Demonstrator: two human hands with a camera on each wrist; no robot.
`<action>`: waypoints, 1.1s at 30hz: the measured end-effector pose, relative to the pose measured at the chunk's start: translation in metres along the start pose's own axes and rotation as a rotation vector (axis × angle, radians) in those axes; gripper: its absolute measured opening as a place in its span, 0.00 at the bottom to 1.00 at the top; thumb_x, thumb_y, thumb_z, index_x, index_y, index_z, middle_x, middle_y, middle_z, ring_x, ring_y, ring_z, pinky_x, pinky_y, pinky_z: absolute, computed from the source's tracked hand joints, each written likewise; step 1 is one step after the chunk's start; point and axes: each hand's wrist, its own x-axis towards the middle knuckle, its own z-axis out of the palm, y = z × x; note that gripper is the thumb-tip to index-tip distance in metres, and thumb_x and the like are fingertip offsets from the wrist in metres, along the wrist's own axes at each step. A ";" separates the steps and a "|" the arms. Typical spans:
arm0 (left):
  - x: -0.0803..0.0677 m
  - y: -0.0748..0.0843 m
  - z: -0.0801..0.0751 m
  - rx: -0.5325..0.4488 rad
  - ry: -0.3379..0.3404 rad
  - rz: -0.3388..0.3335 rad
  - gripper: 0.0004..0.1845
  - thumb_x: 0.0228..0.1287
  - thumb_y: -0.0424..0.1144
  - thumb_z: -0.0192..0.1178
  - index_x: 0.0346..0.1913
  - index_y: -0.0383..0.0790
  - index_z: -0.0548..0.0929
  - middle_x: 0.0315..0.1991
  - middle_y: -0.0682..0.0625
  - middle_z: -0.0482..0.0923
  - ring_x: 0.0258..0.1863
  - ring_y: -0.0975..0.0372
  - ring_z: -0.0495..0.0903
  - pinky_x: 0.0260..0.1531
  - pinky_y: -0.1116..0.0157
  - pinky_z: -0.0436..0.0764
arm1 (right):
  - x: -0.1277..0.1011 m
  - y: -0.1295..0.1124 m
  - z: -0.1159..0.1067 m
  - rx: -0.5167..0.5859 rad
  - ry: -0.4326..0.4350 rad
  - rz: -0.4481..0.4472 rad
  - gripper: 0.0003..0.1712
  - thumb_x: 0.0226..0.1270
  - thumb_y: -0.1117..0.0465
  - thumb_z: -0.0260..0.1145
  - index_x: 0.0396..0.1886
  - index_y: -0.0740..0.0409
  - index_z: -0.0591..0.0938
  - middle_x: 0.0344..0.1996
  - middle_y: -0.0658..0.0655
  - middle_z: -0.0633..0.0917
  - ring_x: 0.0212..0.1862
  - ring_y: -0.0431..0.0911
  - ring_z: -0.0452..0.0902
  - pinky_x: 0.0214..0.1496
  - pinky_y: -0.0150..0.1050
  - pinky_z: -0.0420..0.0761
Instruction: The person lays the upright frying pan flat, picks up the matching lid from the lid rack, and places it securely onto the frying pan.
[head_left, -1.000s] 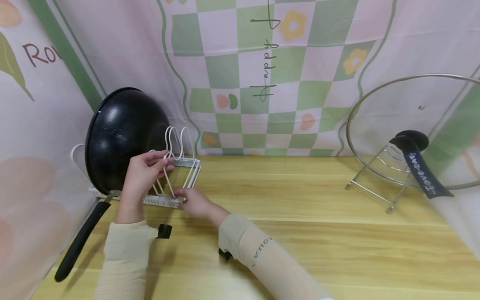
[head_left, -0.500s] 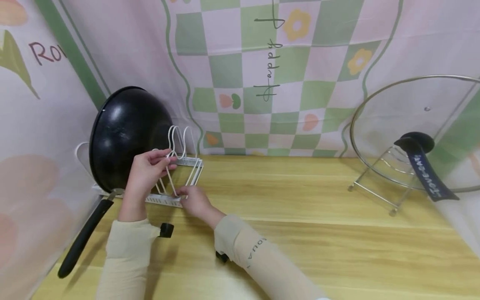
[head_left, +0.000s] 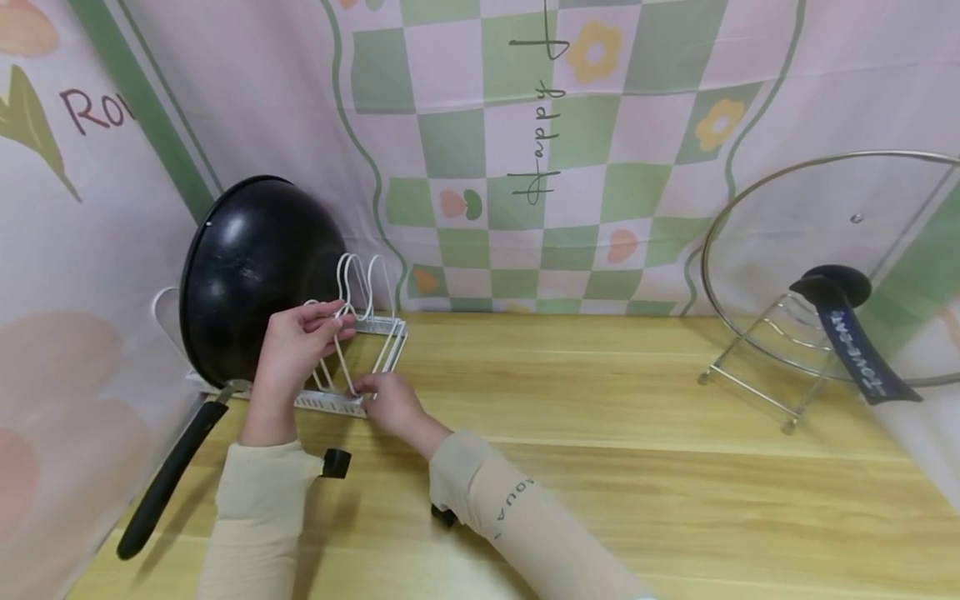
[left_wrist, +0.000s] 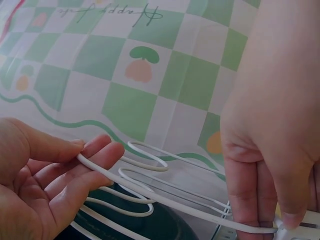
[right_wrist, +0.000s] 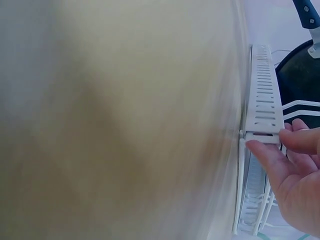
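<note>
In the head view, a white slotted dish rack with several wire dividers stands on the wooden table at the left. My left hand pinches the top of one wire divider between thumb and fingers, seen closely in the left wrist view. At the divider's foot, my right hand pinches the near end of the rack's rail, thumb on one side and fingers on the other. A black wok leans on its side in the rack's left part, its long handle reaching towards me.
At the right, a large glass lid with a black handle leans upright on a metal wire stand. A patterned cloth hangs behind and at the sides of the wooden table.
The view has shifted slightly. Both hands keep their hold on the divider and the rail, with hardly any movement; the wok and lid stay put.
</note>
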 end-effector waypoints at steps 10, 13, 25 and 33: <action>0.000 -0.002 0.001 0.028 0.026 0.004 0.19 0.79 0.32 0.53 0.68 0.31 0.77 0.57 0.36 0.82 0.41 0.71 0.85 0.48 0.68 0.83 | -0.001 -0.004 0.000 0.014 0.024 0.039 0.16 0.61 0.78 0.67 0.45 0.62 0.90 0.46 0.56 0.90 0.55 0.49 0.84 0.58 0.37 0.80; -0.001 -0.002 0.002 0.025 0.029 0.004 0.19 0.79 0.32 0.54 0.68 0.32 0.77 0.58 0.36 0.82 0.42 0.70 0.86 0.50 0.67 0.83 | -0.001 -0.004 0.000 0.022 0.025 0.056 0.16 0.60 0.78 0.66 0.44 0.62 0.90 0.46 0.56 0.90 0.55 0.49 0.84 0.57 0.37 0.81; -0.004 -0.001 0.006 -0.007 0.050 0.003 0.19 0.79 0.32 0.54 0.68 0.31 0.77 0.58 0.35 0.81 0.46 0.65 0.86 0.55 0.59 0.80 | -0.001 -0.002 0.000 0.057 0.018 0.065 0.16 0.60 0.78 0.67 0.45 0.62 0.90 0.47 0.57 0.89 0.56 0.49 0.83 0.55 0.36 0.82; -0.004 -0.002 0.005 -0.022 0.057 -0.003 0.19 0.79 0.32 0.55 0.67 0.31 0.77 0.58 0.36 0.81 0.44 0.67 0.86 0.55 0.59 0.80 | -0.001 -0.003 0.000 0.059 0.024 0.060 0.17 0.59 0.79 0.67 0.45 0.62 0.90 0.46 0.57 0.90 0.55 0.48 0.84 0.54 0.35 0.82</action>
